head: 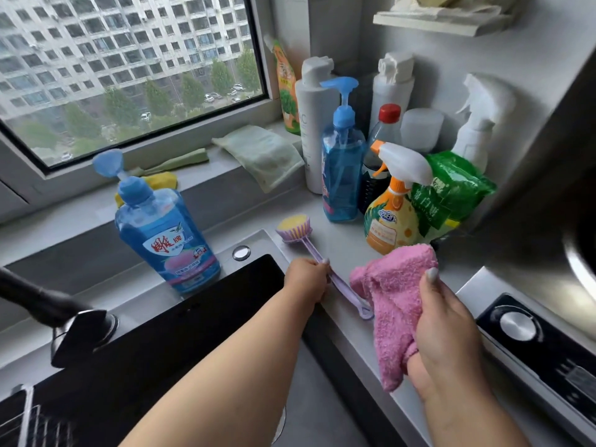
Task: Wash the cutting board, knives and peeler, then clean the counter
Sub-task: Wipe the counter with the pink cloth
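The grey tabletop [342,250] is getting cleaned now: the right hand [448,327] bunches the fluffy pink cloth [392,301] in its curled fingers [432,279], while the left hand [306,279] pinches the purple long-handled sponge brush [309,243] lying just beside the cloth, which I think must move away before wiping.

Pink cloth [392,304], lilac brush [298,232] with yellow head, blue soap bottle [164,233], green bag [451,191].

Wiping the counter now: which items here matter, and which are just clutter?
In use: fluffy pink cloth held by right hand; lilac long-handled dish brush gripped by left hand; grey counter.

Lying about: blue dish-soap bottle, orange spray bottle, green bag, pale green cloth.
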Motion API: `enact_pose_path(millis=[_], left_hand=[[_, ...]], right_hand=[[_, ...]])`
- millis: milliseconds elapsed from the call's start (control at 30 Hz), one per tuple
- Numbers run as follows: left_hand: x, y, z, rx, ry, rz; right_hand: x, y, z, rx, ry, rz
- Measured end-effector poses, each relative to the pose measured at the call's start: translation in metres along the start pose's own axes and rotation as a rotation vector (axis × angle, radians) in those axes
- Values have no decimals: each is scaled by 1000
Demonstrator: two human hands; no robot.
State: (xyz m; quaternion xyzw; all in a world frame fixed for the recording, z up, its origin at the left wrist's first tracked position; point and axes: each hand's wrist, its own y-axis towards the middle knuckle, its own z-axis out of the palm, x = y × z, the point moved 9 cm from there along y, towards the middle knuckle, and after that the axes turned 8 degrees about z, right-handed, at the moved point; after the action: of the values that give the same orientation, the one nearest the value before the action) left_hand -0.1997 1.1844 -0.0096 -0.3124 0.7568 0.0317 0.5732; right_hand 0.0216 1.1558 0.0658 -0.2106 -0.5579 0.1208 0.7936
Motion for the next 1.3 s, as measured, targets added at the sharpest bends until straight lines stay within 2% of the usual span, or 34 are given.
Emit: enact_pose_path(millis=[233,367,500,567,667,800,1000,1100,1167,1300], left_hand=[[-12,-2,-6,-18,255,31],[-16,-3,-12,29,373,18],[-26,-4,-20,-22,484,45],[-25,-7,-22,-19,475,8],[-27,-9,-22,-26,324,-22],[-19,-3,-8,63,126,-82],[-18,-1,-9,81,139,-13],[-29,-16,-42,-95,333,128],[-40,-45,-84,-365,355,257],[-51,-110,-198,-988,163,564]], right_hand=[[-11,-3,22,64,136,124],[-17,-6,35,81,155,133],[-23,-10,46,99,193,135],[-24,-12,48,106,210,146],[-22,-9,43,85,224,149],[-14,-6,32,65,240,134],[-13,-1,26,45,244,153],[-19,0,34,46,244,189],[-24,0,47,64,247,205],[-40,-1,83,123,196,223]])
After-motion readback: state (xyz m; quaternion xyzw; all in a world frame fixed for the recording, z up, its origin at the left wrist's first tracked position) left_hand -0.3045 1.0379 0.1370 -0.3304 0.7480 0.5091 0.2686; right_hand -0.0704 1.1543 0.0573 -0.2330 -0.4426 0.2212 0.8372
